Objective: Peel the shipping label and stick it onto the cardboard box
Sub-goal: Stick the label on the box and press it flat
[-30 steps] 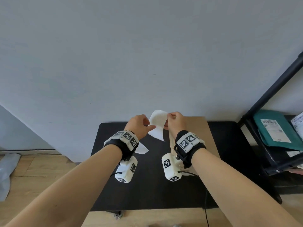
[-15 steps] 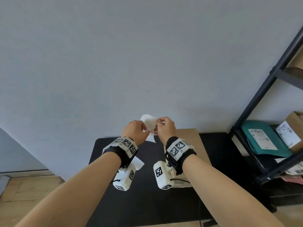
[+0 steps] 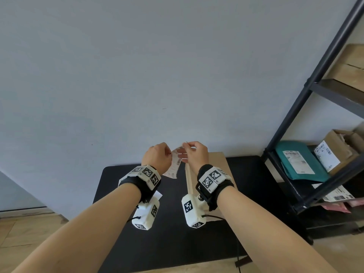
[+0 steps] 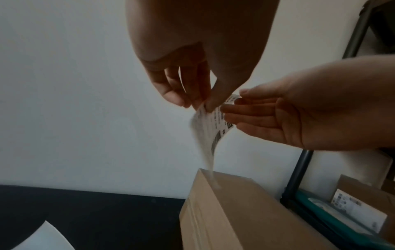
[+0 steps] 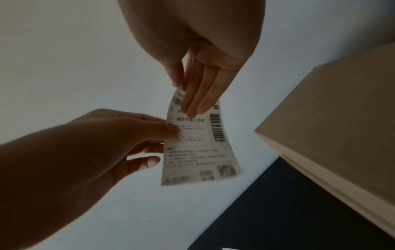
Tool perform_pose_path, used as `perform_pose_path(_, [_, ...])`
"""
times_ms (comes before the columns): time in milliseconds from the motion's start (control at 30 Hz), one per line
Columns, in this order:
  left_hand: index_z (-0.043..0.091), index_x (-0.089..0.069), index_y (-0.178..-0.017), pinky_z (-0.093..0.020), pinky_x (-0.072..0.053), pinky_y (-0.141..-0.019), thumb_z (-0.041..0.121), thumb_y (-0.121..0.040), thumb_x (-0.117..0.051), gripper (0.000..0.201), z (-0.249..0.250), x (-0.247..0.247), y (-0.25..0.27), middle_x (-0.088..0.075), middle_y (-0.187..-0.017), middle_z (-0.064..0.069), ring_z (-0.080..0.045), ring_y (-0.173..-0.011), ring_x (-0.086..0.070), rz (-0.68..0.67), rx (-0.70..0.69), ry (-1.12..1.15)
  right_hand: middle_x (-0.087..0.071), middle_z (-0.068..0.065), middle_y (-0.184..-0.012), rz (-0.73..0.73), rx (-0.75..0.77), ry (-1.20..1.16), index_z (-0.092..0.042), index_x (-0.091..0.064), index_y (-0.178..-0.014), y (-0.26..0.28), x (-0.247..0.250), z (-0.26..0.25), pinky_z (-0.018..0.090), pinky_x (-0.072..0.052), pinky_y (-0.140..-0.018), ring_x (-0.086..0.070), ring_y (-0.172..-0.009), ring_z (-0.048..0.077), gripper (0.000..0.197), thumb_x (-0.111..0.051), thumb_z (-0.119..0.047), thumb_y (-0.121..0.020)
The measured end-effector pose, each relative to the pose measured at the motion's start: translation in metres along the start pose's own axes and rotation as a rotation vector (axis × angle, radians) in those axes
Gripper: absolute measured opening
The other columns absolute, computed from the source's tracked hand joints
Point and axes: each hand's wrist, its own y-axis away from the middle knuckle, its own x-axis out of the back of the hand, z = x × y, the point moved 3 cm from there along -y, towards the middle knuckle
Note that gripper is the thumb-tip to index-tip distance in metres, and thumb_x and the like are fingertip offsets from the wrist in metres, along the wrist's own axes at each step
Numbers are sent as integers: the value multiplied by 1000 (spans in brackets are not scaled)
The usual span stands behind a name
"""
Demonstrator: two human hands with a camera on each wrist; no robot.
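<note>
Both hands hold a white printed shipping label (image 3: pixel 175 166) upright in the air above the far side of the black table (image 3: pixel 177 243). My left hand (image 3: pixel 157 157) pinches its left edge (image 5: pixel 171 132) between thumb and fingers. My right hand (image 3: pixel 195 154) pinches the top corner, its fingers (image 5: pixel 193 101) lying straight on the printed face and the thumb behind. The label (image 5: pixel 198 145) hangs curved, barcodes showing. The brown cardboard box (image 3: pixel 218 162) lies on the table just right of and below the hands, its flat top bare (image 4: pixel 239 211).
A white sheet (image 3: pixel 158 195) lies on the table under my left wrist, also in the left wrist view as a white sheet (image 4: pixel 42 236). A black metal rack (image 3: pixel 295 174) stands right, holding a teal mailer (image 3: pixel 295 162) and labelled parcels (image 3: pixel 334 150). A grey wall is behind.
The label has turned so that its printed face shows where its blank side showed before. Both hands stay close together on it, and the head view has tilted upward.
</note>
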Motion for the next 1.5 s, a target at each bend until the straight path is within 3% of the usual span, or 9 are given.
perform_pose_path(100, [5,-68,-96,-27,-44,-70,13,-86,-61,14,6,-5,-5,-71,-96,-9,-19,-81,-58,-34,54,159,-68,5,-82,-8,8,-6,-2,-62,-101,-5,21,1,20,-55,-56,-66,-66,12,23,-60,-23,-91])
perform_pose_path(267, [15,-61,-72,-42,-57,-87,3,-84,-65,17,12,-23,-9,-65,-88,-10,-32,-94,-67,-104,155,379,-69,8,-105,10,-46,150,-7,-62,-104,-19,57,18,37,-57,-85,-66,-93,22,26,-65,-27,-87])
perform_pose_path(433, [17,-56,-69,-43,-59,-82,-4,-85,-64,27,20,-53,-3,-65,-83,-10,-30,-87,-65,-173,188,486,-59,-3,-92,-109,-197,257,-8,-61,-107,-24,84,47,33,-52,-88,-59,-92,18,26,-67,-24,-86])
perform_pose_path(567, [13,-57,-73,-37,-59,-79,-6,-85,-63,23,29,-77,1,-62,-82,-11,-29,-87,-63,-202,223,527,-62,9,-96,-218,-310,237,-8,-61,-91,-26,100,65,22,-52,-64,-60,-74,17,7,-66,-8,-86])
perform_pose_path(667, [17,-57,-75,-41,-57,-87,-2,-83,-66,23,33,-94,5,-63,-82,-7,-27,-82,-63,-222,233,458,-65,10,-89,-234,-327,231,-13,-57,-72,-32,113,78,17,-50,-54,-61,-68,16,20,-67,-1,-84])
perform_pose_path(767, [11,-61,-89,-31,-55,-75,0,-81,-68,15,37,-109,8,-58,-74,6,-22,-81,-60,-216,237,384,-64,7,-80,-241,-335,266,-13,-57,-71,-36,123,90,13,-43,-43,-56,-57,10,21,-70,-1,-81])
perform_pose_path(833, [6,-64,-99,-25,-53,-69,1,-81,-69,20,39,-119,11,-56,-74,7,-19,-81,-59,-209,255,372,-67,10,-89,-245,-320,294,-10,-60,-80,-40,128,98,18,-45,-51,-58,-61,11,14,-72,-3,-79])
perform_pose_path(1000, [3,-57,-116,-33,-54,-85,1,-78,-73,41,38,-141,15,-57,-75,5,-19,-84,-60,-194,365,345,-68,7,-96,-267,-295,373,-15,-60,-86,-44,135,112,40,-57,-86,-69,-90,24,20,-77,-10,-76])
perform_pose_path(1500, [8,-48,-125,-26,-45,-75,2,-77,-74,54,39,-155,16,-60,-76,3,-16,-82,-60,-119,412,313,-70,5,-102,-279,-220,600,-14,-59,-99,-45,131,112,33,-56,-81,-67,-91,19,27,-75,-18,-77])
